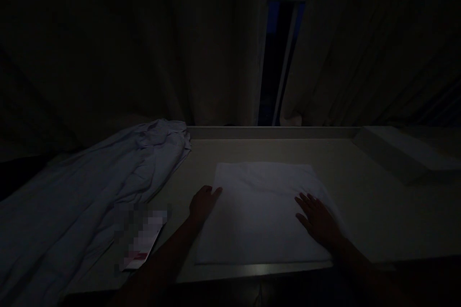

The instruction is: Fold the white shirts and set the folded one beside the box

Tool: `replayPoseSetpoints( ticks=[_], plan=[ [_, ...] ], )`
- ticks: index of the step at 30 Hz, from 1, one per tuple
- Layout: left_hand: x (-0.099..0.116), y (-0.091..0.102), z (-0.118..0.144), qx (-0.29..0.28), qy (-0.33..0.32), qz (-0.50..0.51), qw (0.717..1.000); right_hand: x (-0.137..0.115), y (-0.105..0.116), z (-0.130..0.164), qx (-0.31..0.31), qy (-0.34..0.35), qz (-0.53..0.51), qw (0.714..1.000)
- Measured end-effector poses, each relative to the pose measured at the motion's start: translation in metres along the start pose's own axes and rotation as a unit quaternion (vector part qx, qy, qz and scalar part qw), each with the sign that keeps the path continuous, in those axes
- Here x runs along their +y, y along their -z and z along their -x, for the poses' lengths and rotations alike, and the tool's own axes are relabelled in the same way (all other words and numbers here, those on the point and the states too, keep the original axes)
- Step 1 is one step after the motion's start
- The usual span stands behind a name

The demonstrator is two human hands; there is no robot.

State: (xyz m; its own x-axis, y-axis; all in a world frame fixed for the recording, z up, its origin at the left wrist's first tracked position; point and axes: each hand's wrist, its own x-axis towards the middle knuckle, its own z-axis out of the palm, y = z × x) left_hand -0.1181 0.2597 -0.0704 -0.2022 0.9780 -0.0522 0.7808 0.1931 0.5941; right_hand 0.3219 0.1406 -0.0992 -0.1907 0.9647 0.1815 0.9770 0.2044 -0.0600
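A white cloth, which looks like a towel, lies spread flat on a pale table. Slight wrinkles run across its upper part and near its right side. My left hand rests at the cloth's left edge, its thumb stretched over the edge and apart from the bent fingers. Over on the right side, my right hand lies flat on the cloth with its fingers spread. Dim light hides the finer detail of both hands.
A large crumpled pale fabric covers the table's left part. Beside it lies a partly blurred flat item with a red patch. At the back right sits a pale box-like block. Dark curtains hang behind the table, parted at a window.
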Motion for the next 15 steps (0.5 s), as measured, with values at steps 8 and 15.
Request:
replayPoseSetpoints(
  ticks=[8, 15],
  plan=[
    [-0.009, -0.014, -0.014, 0.032, 0.006, -0.019, 0.999, 0.002, -0.003, -0.001, 0.025, 0.012, -0.006, 1.000],
    [-0.016, -0.022, -0.014, 0.063, 0.007, 0.021, 0.998, 0.007, -0.003, -0.003, 0.024, 0.020, -0.017, 0.999]
  ],
)
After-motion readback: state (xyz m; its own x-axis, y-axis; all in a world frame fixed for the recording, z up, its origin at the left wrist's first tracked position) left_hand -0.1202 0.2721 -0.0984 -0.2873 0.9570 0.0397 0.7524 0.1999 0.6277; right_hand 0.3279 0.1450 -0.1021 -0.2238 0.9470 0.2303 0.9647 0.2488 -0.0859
